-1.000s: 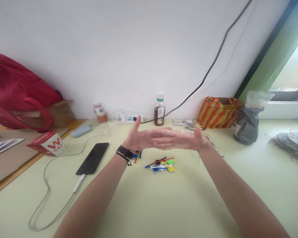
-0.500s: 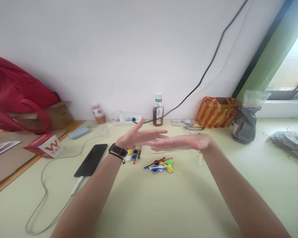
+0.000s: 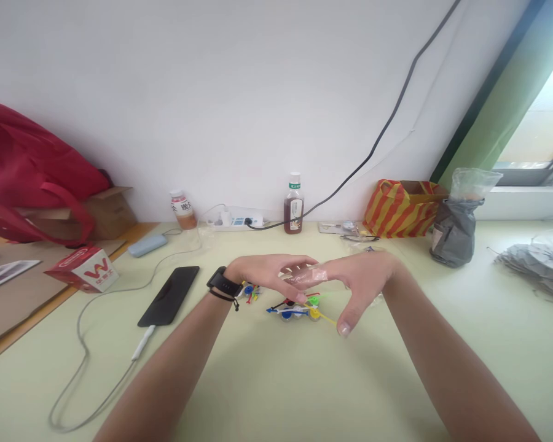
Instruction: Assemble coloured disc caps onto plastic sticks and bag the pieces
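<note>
Handling clear film [image 3: 320, 274] betw. L hand [image 3: 267, 270] & R hand [image 3: 364, 283], prob. the step now. R thumb wide of its fingers; L thumb apart too, can't tell if L grips film. Next move prob. calls for firm hold on film's edge. Film lies against fingers, over coloured arrow spinners [image 3: 298, 312] on counter [image 3: 276, 387]; 2nd cluster [image 3: 249, 291] nr L wrist; phone [image 3: 169, 296] farther L.
</note>
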